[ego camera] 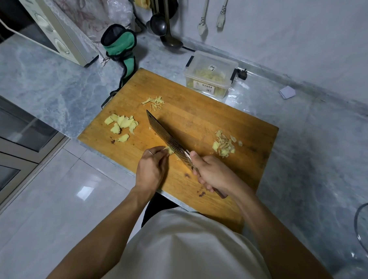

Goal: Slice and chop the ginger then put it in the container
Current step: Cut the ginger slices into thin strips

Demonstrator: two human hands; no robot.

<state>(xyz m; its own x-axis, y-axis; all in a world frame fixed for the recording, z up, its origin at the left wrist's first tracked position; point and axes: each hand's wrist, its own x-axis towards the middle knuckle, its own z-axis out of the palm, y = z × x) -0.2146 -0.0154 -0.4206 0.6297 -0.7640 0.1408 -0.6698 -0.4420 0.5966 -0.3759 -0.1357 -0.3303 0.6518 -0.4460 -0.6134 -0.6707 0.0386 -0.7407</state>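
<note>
Three pale-yellow ginger piles (122, 125)

The clear plastic container (210, 74), upper middle of the frame, carries a front label with a line of Chinese characters too small to read. A round sticker on its lid bears a dark handwritten mark, also illegible.

Home kitchen: marble counter (44, 78), microwave (57, 28), hanging ladles (160, 24), wooden chopping board (211, 119)
</note>
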